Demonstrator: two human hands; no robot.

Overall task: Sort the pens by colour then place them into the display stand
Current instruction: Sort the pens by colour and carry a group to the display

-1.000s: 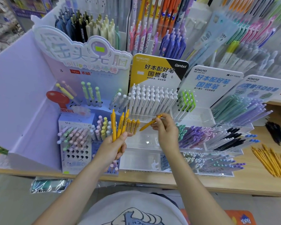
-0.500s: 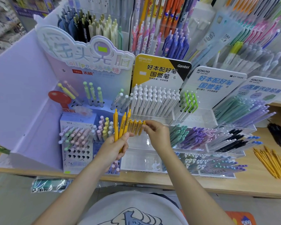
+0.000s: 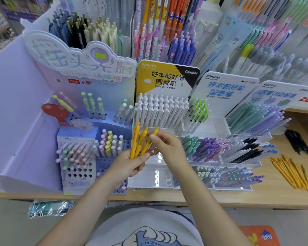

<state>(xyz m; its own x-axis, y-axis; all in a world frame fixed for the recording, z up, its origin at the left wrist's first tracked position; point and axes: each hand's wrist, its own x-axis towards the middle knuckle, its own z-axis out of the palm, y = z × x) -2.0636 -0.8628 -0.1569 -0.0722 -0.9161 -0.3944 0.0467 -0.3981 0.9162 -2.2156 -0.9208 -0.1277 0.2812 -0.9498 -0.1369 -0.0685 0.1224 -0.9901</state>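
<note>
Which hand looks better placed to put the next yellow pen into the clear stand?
Probably the right hand: its fingers already pinch one of the yellow pens, right in front of the clear stand. The left hand grips the bunch.

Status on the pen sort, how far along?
Done: the clear display stand already holds rows of white, green, purple and black pens. In hand: the left hand grips three yellow pens; the right hand pinches one of them. Left: those, plus the loose yellow pens and black pens on the counter.
</note>
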